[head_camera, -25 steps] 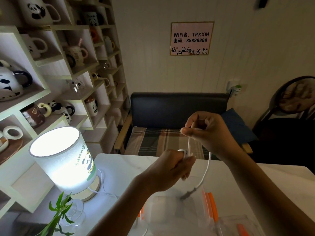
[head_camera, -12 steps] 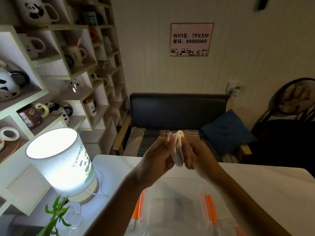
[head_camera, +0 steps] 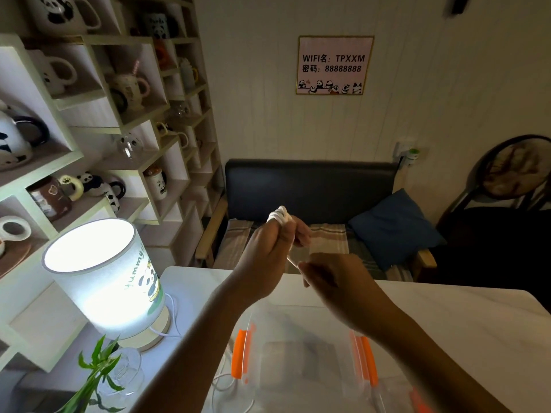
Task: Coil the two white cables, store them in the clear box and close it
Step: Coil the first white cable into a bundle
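Note:
My left hand (head_camera: 268,248) is raised above the table, closed around a small bundle of white cable (head_camera: 278,216) whose loops stick out above the fingers. A short stretch of that cable runs down to my right hand (head_camera: 331,281), which pinches its free end just below and to the right. Under both hands the clear box (head_camera: 298,347) with orange clips sits open on the white table (head_camera: 462,323). Another white cable (head_camera: 226,383) lies looped on the table by the box's near left corner.
A lit lamp (head_camera: 104,278) stands at the table's left, with a green plant in a glass vase (head_camera: 98,377) in front of it. Shelves of panda mugs (head_camera: 98,114) fill the left wall. A dark bench (head_camera: 310,198) and a chair (head_camera: 507,204) lie beyond the table.
My right hand, held above the left one a second ago with the cable hanging, joined it at the bundle and now has dropped lower right, drawing the free end taut.

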